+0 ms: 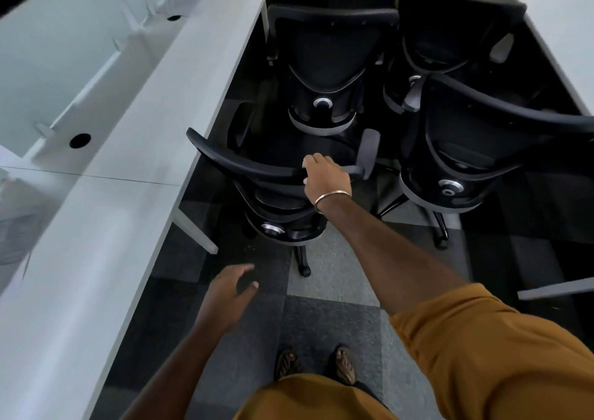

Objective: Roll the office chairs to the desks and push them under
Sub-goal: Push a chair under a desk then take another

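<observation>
Head view, looking down an aisle between two long white desks. Right hand (326, 178) reaches forward, fingers curled over the top rail of the nearest chair's (257, 175) backrest, thumb on the near side; it grips the rail. A thin metal bangle (331, 197) sits on that wrist. Left hand (229, 291) hangs low over the carpet, holding nothing, fingers loosely curved, thumb apart. Nearest chair: black mesh back, grey armrest (368, 152) on its right side, one caster leg (303, 262) visible on the floor. It stands just beside the edge of the left surface (144, 123), its seat facing down the aisle, the left end of its back rail overlapping the surface edge in this view; not tucked under. Second chair (331, 66) directly beyond it, close to the same surface edge. Two more chairs on the right side of the aisle, one near (475, 149), one farther (450, 33), crowded together and close to the right surface (565, 33). Left surface has round cable holes (80, 140) and low divider panels along its far side. Floor is carpet tile (337, 316) in grey and dark squares. Mustard-coloured sleeve (482, 339) and sandalled feet (316, 363) at the bottom of the frame.
</observation>
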Demonstrator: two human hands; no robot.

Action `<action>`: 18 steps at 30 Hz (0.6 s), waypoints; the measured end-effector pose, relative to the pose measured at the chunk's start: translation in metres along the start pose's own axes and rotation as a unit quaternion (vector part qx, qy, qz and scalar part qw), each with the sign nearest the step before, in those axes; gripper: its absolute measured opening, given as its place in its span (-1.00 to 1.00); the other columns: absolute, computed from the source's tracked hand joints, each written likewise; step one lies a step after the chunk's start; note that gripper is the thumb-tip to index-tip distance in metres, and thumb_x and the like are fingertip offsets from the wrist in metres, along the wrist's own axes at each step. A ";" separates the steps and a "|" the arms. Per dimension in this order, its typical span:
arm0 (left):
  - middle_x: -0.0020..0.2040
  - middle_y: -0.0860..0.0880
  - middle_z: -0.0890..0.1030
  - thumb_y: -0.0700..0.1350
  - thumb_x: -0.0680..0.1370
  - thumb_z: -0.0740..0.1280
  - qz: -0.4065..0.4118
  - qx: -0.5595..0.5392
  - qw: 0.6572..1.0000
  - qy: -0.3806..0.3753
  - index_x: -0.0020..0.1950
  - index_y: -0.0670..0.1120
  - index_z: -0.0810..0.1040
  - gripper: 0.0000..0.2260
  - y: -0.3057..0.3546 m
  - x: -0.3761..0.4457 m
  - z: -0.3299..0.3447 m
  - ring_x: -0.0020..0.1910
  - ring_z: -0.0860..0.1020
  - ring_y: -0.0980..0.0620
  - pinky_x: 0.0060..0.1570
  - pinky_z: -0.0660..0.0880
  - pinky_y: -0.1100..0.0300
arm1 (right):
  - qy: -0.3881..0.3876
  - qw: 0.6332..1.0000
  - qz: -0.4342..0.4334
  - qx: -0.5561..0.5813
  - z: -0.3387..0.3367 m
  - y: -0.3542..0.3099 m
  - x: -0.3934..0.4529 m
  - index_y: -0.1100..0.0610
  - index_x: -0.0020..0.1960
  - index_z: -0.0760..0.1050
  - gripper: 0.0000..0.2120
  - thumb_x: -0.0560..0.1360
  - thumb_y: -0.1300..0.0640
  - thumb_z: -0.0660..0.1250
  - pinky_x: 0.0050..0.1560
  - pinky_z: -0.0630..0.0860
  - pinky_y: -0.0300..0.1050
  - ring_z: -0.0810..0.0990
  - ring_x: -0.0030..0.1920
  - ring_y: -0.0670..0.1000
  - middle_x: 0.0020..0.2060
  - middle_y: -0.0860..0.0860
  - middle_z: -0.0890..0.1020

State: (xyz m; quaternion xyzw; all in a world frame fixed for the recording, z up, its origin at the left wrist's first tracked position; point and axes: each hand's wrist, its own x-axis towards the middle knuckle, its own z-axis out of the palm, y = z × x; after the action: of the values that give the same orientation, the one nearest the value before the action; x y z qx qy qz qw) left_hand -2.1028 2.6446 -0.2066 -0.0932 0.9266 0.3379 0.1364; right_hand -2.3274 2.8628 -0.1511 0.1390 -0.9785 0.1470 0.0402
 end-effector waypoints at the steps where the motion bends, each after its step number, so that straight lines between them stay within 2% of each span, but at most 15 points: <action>1: 0.40 0.00 0.55 -0.04 0.62 0.42 0.005 0.003 1.000 0.016 0.48 0.00 0.50 -0.57 0.004 0.003 -0.003 0.36 0.49 0.07 0.32 0.42 0.15 | 0.004 1.000 -0.004 0.003 -0.002 0.004 -0.008 0.10 0.24 0.48 -0.74 0.57 0.22 0.36 0.03 0.40 -0.07 0.53 0.16 0.09 0.13 0.01 0.56; 4: 0.42 -0.06 0.50 -0.08 0.60 0.44 0.024 0.013 0.997 0.073 0.54 -0.04 0.42 -0.48 0.011 0.015 -0.014 0.40 0.47 -0.02 0.38 0.42 0.04 | 0.016 1.000 -0.013 0.012 -0.005 0.017 -0.035 0.09 0.20 0.48 -0.74 0.53 0.20 0.40 0.09 0.46 -0.05 0.52 0.11 0.07 0.08 -0.01 0.56; 7: 0.53 -0.10 0.37 -0.12 0.57 0.46 0.052 0.030 0.988 0.144 0.63 -0.08 0.27 -0.34 0.022 0.027 -0.023 0.51 0.35 -0.07 0.48 0.38 -0.09 | 0.026 0.999 -0.017 0.010 -0.007 0.029 -0.068 0.06 0.16 0.47 -0.68 0.46 0.24 0.45 0.12 0.50 -0.07 0.51 0.06 0.04 0.04 -0.04 0.54; 10: 0.62 -0.10 0.22 -0.16 0.53 0.49 0.069 0.066 0.973 0.212 0.69 -0.03 0.11 -0.17 0.037 0.037 -0.034 0.61 0.21 -0.12 0.54 0.31 -0.16 | 0.017 1.000 -0.003 -0.008 -0.010 0.042 -0.094 0.05 0.10 0.47 -0.58 0.34 0.23 0.57 0.07 0.50 -0.08 0.51 0.00 0.04 -0.02 -0.05 0.52; 12: 0.64 -0.10 0.18 -0.16 0.51 0.51 0.079 0.115 0.966 0.219 0.70 -0.01 0.07 -0.12 0.043 0.045 -0.039 0.64 0.15 -0.13 0.56 0.26 -0.16 | 0.002 0.999 0.013 -0.035 -0.011 0.051 -0.104 0.06 0.02 0.50 -0.53 0.23 0.18 0.65 -0.02 0.49 -0.06 0.51 -0.06 0.05 -0.07 -0.03 0.50; 13: 0.65 -0.09 0.19 -0.13 0.50 0.52 0.089 0.147 0.963 0.206 0.69 0.00 0.10 -0.13 0.043 0.049 -0.040 0.65 0.13 -0.13 0.58 0.24 -0.16 | -0.006 0.998 0.016 -0.058 -0.012 0.055 -0.109 0.05 -0.02 0.51 -0.53 0.19 0.18 0.66 -0.04 0.47 -0.05 0.51 -0.09 0.06 -0.10 -0.02 0.49; 15: 0.58 -0.06 0.34 -0.02 0.46 0.55 0.116 0.204 0.959 0.161 0.62 0.02 0.29 -0.23 0.041 0.058 -0.041 0.63 0.18 -0.13 0.60 0.16 -0.17 | -0.017 0.994 0.013 -0.106 -0.011 0.066 -0.117 0.01 -0.10 0.54 -0.62 0.18 0.21 0.62 -0.06 0.41 -0.03 0.50 -0.12 0.07 -0.14 -0.04 0.45; 16: 0.49 -0.03 0.46 0.04 0.43 0.56 0.129 0.228 0.955 0.137 0.54 0.04 0.42 -0.30 0.041 0.061 -0.040 0.59 0.27 -0.11 0.61 0.11 -0.17 | -0.015 0.993 0.006 -0.118 -0.010 0.073 -0.123 -0.03 -0.09 0.56 -0.66 0.22 0.19 0.59 -0.06 0.37 -0.03 0.48 -0.11 0.06 -0.14 -0.06 0.43; 18: 0.20 0.06 0.62 0.16 0.37 0.54 0.143 0.286 0.943 0.095 0.36 0.12 0.58 -0.44 0.046 0.063 -0.040 0.35 0.51 -0.05 0.60 0.07 -0.13 | -0.010 0.993 -0.019 -0.117 -0.009 0.088 -0.138 -0.12 0.05 0.61 -0.66 0.31 0.11 0.54 -0.05 0.31 -0.03 0.44 -0.08 0.06 -0.12 -0.08 0.41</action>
State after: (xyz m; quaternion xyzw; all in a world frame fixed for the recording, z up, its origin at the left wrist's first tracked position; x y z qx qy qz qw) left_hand -2.1820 2.6486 -0.1694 0.0511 0.9964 0.0643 0.0190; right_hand -2.2203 2.9823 -0.1832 0.1534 -0.9865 0.0294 0.0491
